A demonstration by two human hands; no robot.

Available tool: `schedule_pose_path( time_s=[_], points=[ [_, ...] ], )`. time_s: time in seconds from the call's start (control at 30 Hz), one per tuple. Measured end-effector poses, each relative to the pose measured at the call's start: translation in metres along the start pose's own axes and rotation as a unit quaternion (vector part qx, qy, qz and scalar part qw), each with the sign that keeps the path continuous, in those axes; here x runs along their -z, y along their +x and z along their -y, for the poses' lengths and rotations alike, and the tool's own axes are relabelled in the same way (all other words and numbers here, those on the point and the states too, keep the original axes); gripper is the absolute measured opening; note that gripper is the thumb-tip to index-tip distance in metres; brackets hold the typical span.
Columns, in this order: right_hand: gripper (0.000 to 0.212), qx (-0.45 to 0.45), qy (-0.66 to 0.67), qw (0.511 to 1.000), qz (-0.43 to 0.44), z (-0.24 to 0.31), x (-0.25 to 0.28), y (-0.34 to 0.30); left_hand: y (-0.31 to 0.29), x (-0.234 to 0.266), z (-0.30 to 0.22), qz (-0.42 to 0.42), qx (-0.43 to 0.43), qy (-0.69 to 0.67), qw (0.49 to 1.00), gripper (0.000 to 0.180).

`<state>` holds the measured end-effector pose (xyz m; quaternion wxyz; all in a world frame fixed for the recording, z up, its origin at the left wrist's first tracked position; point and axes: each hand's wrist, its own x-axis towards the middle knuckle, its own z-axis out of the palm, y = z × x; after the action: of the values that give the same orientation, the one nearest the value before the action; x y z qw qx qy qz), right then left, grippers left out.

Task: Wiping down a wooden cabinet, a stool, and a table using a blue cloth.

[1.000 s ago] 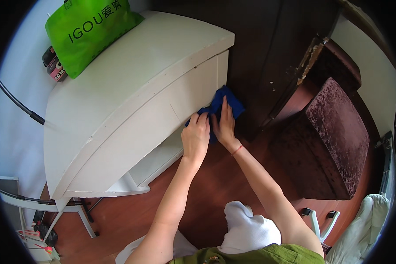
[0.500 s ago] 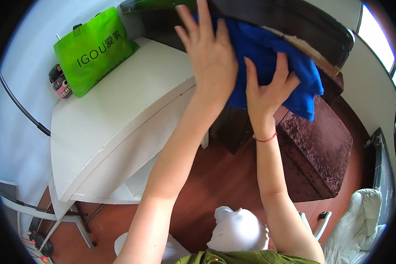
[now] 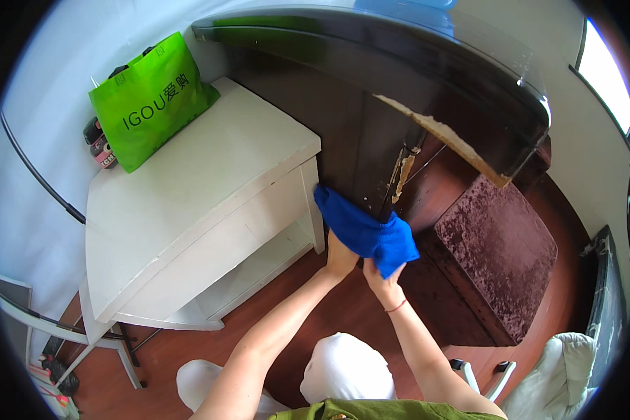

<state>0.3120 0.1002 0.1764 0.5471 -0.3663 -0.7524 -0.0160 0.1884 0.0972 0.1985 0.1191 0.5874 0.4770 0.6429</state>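
Note:
A blue cloth (image 3: 360, 227) is bunched between my two hands, low against the front of the dark wooden cabinet (image 3: 301, 91). My left hand (image 3: 341, 256) holds the cloth from below, its fingers mostly hidden under the fabric. Close beside it, my right hand (image 3: 385, 281) grips the cloth's lower corner, with a thin red string around the wrist. Above the cloth, the cabinet's edge shows chipped patches (image 3: 402, 175) of pale bare material.
A white side table (image 3: 189, 168) with an open lower shelf stands at left, carrying a green bag (image 3: 147, 98) and a dark bottle (image 3: 103, 150). The cabinet top juts out with a broken edge (image 3: 462, 147). A maroon velvet stool (image 3: 500, 252) stands at right. A pale quilted bundle (image 3: 560, 371) lies lower right.
Both hands and the cloth have moved down from the cabinet's top edge to its lower front. The spread fingers have drawn in around the cloth, and the chipped edge shows more fully.

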Motion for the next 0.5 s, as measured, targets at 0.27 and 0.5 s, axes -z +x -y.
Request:
schedule_pose_path(
  time_s=[0.27,0.5],
  points=[
    [0.034,0.238,-0.231,0.941,-0.06,0.038,0.062,0.19,0.148,0.0,-0.094,-0.15,-0.188,0.121,0.963,0.043],
    [0.065,0.123,-0.002,0.976,-0.181,0.046,0.03,0.163,0.113,-0.002,-0.024,-0.136,-0.232,0.182,0.946,0.042]
  ],
)
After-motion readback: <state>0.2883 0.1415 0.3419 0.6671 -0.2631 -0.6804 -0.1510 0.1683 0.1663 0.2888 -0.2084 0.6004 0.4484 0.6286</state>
